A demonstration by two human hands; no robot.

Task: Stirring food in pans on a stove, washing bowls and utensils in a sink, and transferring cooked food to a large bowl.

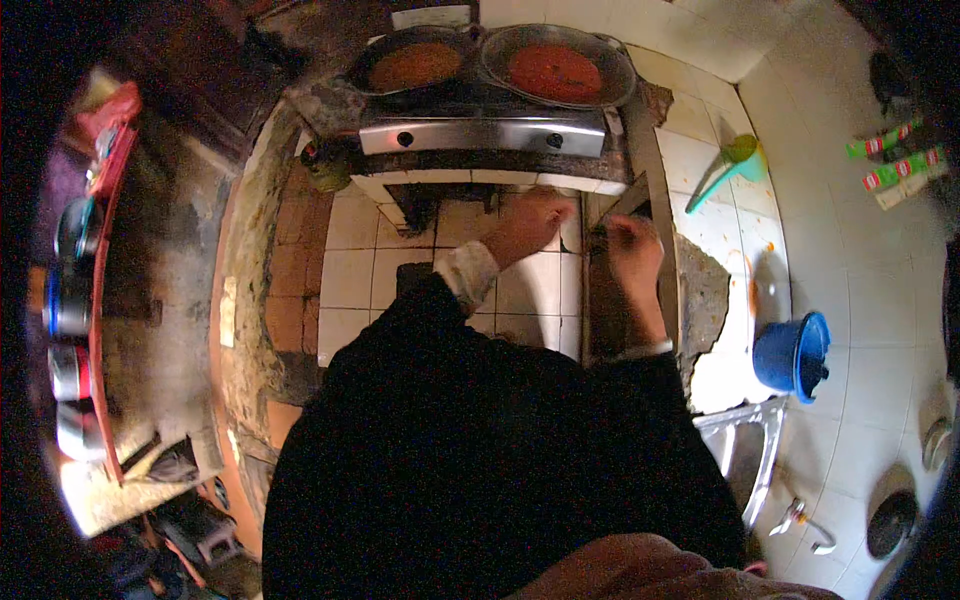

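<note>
My left hand (534,223) is raised in front of the gas stove (484,136), its fingers curled towards the right. Close by on the right is my right hand (634,244), bent at the wrist, with its fingers curled and blurred. A small gap separates the two hands. Whether anything thin is between the fingers of either cannot be made out. On the stove stand two wide pans: the left pan (416,64) has an orange-brown food in it, the right pan (559,67) a bright red sauce. Two black knobs (553,140) sit on the steel front panel.
On the tiled counter (757,225) at right lie a green plastic dipper (731,165) and, nearer me, a blue plastic bucket (791,357). A metal sink (761,442) and a tap (802,525) follow. Pots stand on a red-edged shelf (109,300) at far left.
</note>
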